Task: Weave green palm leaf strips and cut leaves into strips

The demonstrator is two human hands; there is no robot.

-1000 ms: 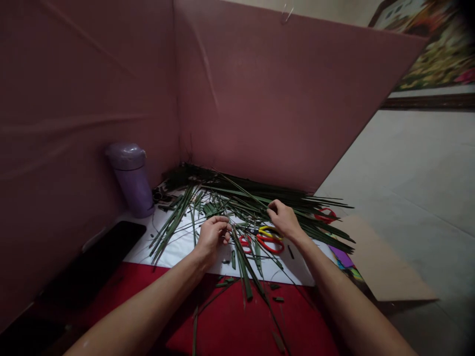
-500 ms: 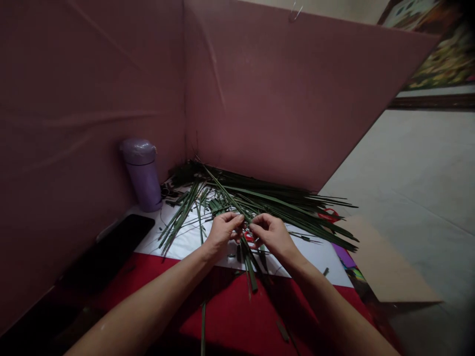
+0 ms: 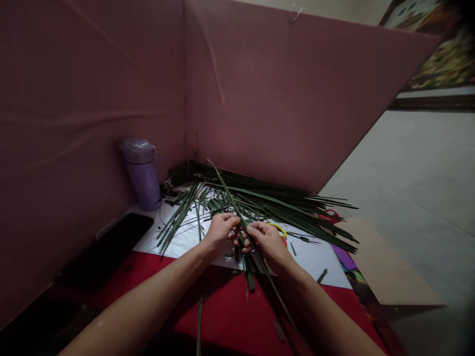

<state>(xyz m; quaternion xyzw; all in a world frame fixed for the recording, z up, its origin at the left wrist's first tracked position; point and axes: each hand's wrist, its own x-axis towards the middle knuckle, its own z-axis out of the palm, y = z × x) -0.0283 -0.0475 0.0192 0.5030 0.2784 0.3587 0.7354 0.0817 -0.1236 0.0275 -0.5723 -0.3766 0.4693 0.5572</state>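
The left hand [image 3: 222,232] and the right hand [image 3: 267,243] are both pinching one long green strip [image 3: 230,200] near its middle, close together, probably so that this part is steady above the white sheet [image 3: 315,262].

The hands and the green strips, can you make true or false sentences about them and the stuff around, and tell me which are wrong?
1. The left hand and the right hand hold the same strip. True.
2. The bottle is green. False: the bottle is purple.
3. The yellow loop is beside the right hand. True.
4. All the strips are in the hands. False: a pile lies behind them.
5. The cloth nearest the person is red. True.
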